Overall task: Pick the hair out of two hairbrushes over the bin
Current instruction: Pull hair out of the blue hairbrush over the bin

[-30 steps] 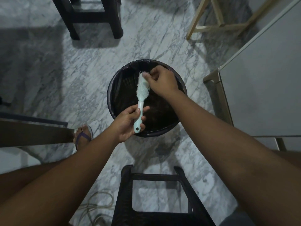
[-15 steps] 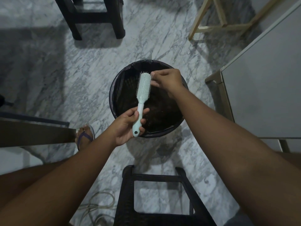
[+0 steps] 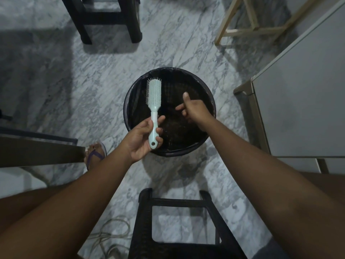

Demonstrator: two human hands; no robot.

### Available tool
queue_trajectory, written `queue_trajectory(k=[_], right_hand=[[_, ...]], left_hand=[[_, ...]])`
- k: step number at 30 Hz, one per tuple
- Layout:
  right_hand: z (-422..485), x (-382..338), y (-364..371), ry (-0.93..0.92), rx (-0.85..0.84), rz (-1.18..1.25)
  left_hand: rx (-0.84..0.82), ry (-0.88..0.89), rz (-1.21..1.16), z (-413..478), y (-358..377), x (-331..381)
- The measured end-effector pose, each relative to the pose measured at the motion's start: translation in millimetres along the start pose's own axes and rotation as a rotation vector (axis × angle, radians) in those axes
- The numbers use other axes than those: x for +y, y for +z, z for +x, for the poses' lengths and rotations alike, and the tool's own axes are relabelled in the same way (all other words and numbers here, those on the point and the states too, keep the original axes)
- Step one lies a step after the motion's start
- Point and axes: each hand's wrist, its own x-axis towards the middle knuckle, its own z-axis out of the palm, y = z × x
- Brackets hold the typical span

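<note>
A pale mint hairbrush (image 3: 154,94) stands upright over the left half of a round black bin (image 3: 126,109) lined with a dark bag. My left hand (image 3: 139,141) grips the brush by its handle, bristles facing left. My right hand (image 3: 196,111) hovers over the middle of the bin, to the right of the brush and apart from it. Its thumb sticks up and its fingers are loosely spread. Whether any strand hangs from those fingers is too dark to tell. A dark clump of hair (image 3: 175,131) lies inside the bin. No second brush is in view.
A black stool (image 3: 179,221) stands between my knees, another black stool (image 3: 104,15) beyond the bin. A grey cabinet (image 3: 308,100) fills the right side, with a pale wooden frame (image 3: 252,25) behind it. My sandalled foot (image 3: 95,152) and a loose cord (image 3: 112,232) lie on the marble floor.
My right hand has left the brush head and dropped down and right over the bin, fingers spreading. The left hand has shifted the brush slightly left.
</note>
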Motion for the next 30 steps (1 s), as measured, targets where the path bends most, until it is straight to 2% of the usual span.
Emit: queue_trajectory(k=[3, 7, 8, 11, 13, 16, 19, 20, 23, 24, 25, 28, 29, 30], right_hand=[[-0.4, -12.9, 3.3, 0.054, -0.133, 0.160], [1.2, -30.0, 9.9, -0.037, -0.252, 0.256], [2.3, -32.3, 9.5, -0.074, -0.223, 0.217], [7.7, -35.0, 3.0, -0.234, -0.046, -0.184], [10.0, -36.4, 1.4, -0.308, 0.017, -0.329], [11.9, -42.8, 2.1, -0.337, 0.081, -0.263], [20.8, -37.6, 0.4, -0.274, 0.209, -0.198], [23.8, -31.2, -1.2, -0.236, 0.185, -0.267], [26.7, -7.2, 3.2, -0.040, -0.029, -0.701], [24.9, -5.7, 6.6, -0.012, -0.087, -0.742], [22.0, -8.8, 9.7, -0.029, -0.135, -0.668], [13.5, -40.7, 24.3, 0.026, -0.233, 0.174], [14.6, -50.6, 27.9, 0.061, -0.249, 0.408], [16.1, -58.5, 29.7, 0.059, -0.235, 0.532]], left_hand=[[0.010, -0.031, 0.051, 0.7, 4.1, -4.5], [0.010, -0.059, 0.101, 0.1, 11.8, -11.7], [0.014, -0.061, 0.108, -0.3, 12.7, -11.8], [0.024, -0.062, 0.112, -1.2, 11.9, -10.9], [0.033, -0.054, 0.111, -1.2, 10.1, -9.6], [0.021, -0.034, 0.091, -1.0, 4.8, -6.7], [-0.024, -0.018, 0.048, -1.0, -0.6, -1.7], [-0.038, -0.014, 0.037, -1.6, -1.6, 0.2], [-0.077, -0.020, 0.026, -3.1, -3.2, 4.4], [-0.089, -0.031, 0.029, -3.6, -3.1, 5.0], [-0.097, -0.046, 0.037, -4.0, -3.0, 4.8], [-0.126, -0.086, 0.072, -4.2, -2.3, 1.0], [-0.138, -0.097, 0.073, -4.2, -1.5, -0.3], [-0.149, -0.105, 0.070, -4.1, -0.4, -1.5]])
